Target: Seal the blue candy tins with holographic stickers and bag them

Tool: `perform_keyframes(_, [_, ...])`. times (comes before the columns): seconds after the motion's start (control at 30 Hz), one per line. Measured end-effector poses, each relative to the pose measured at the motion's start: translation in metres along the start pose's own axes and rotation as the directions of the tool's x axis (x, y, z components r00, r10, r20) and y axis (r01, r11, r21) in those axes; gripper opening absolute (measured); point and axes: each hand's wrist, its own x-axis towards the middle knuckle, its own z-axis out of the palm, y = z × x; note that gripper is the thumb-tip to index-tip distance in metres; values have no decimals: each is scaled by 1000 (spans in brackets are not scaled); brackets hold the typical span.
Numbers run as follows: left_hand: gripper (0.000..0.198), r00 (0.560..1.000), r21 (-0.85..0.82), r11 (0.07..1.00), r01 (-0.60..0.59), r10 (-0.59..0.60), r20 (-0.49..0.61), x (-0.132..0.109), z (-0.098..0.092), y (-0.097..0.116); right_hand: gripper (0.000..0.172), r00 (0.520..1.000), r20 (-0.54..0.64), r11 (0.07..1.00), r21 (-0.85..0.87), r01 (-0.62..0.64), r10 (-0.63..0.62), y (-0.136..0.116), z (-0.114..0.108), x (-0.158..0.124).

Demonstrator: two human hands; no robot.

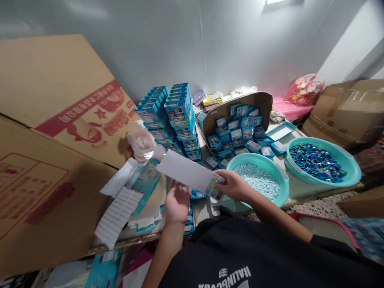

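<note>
Head view: gripping a long white card point(186, 170) by its multicoloured end with the closed fingers of the right hand point(232, 185); holding the left hand point(176, 205) loosely spread just below (cannot tell whether touching). Farther out, reading "CARAMELO" on stacked blue cardboard boxes point(178, 110) and red Chinese characters on a large brown cardboard carton point(45, 146).
</note>
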Motion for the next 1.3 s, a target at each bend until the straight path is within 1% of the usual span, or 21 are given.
perform_keyframes(0.07, [22,963,-18,987,-159,151,-221,0,-16,17,15,1000,-25,987,-158,-9,5,-5,-7,4])
perform_keyframes(0.1, [25,913,45,959,-279,279,-298,-3,-21,27,7,1000,-5,973,-229,-4,3,-8,-11,5])
perform_keyframes(0.13, [29,855,166,902,-399,432,-287,-9,-23,37,3,999,36,958,-288,16,-6,-12,-14,6])
perform_keyframes(0.17, [33,804,313,801,-511,574,-155,-15,-23,47,11,996,82,943,-330,47,-21,-16,-15,7])
perform_keyframes(0.2, [37,755,437,659,-613,651,78,-22,-20,57,18,991,122,931,-353,89,-49,-20,-15,7])
perform_keyframes(0.23, [41,688,502,494,-710,639,344,-28,-16,64,22,983,157,924,-356,144,-93,-25,-13,7])
perform_keyframes(0.27, [45,612,510,351,-786,564,555,-32,-11,69,23,971,186,916,-344,206,-148,-29,-10,8])
perform_keyframes(0.3, [48,538,484,242,-841,472,699,-34,-8,72,23,955,210,907,-324,269,-208,-34,-6,8])
perform_keyframes(0.37, [52,440,429,123,-895,393,807,-34,-7,68,21,916,245,879,-287,381,-318,-42,3,8])
perform_keyframes(0.43, [54,382,403,52,-914,445,810,-32,-13,56,20,893,258,858,-274,435,-370,-49,10,8])
perform_keyframes(0.53, [54,326,418,-41,-907,557,763,-31,-27,39,19,906,263,891,-227,393,-332,-55,17,11])
perform_keyframes(0.63, [49,327,464,-71,-883,617,716,-38,-32,31,19,917,296,943,-114,311,-267,-59,18,16])
perform_keyframes(0.73, [44,345,502,-44,-864,675,653,-47,-26,31,19,936,286,976,-14,217,-204,-62,19,22])
perform_keyframes(0.8, [40,395,521,49,-852,713,580,-52,-21,33,20,932,334,988,107,114,-143,-60,20,25])
perform_keyframes(0.87, [31,465,513,189,-837,741,485,-55,-18,34,31,900,433,959,271,-78,-49,-54,24,30])
perform_keyframes(0.93, [22,526,478,317,-820,745,409,-58,-16,36,44,870,489,851,427,-305,66,-44,31,35])
perform_keyframes(1.0, [21,583,411,439,-799,736,346,-62,-13,38,52,865,468,715,541,-443,182,-32,38,41])
perform_keyframes(1.07, [20,638,284,576,-767,731,240,-66,-10,44,56,883,396,665,591,-456,254,-22,43,44])
perform_keyframes(1.17, [20,698,162,680,-715,709,104,-71,-7,60,59,942,251,759,561,-329,223,-16,44,46])
perform_keyframes(1.23, [19,758,338,685,-646,628,175,-70,-6,74,60,973,202,842,500,-201,112,-18,41,45])
perform_keyframes(1.3, [31,837,576,610,-544,442,322,-64,-5,85,60,976,218,896,436,-87,-11,-24,39,44])
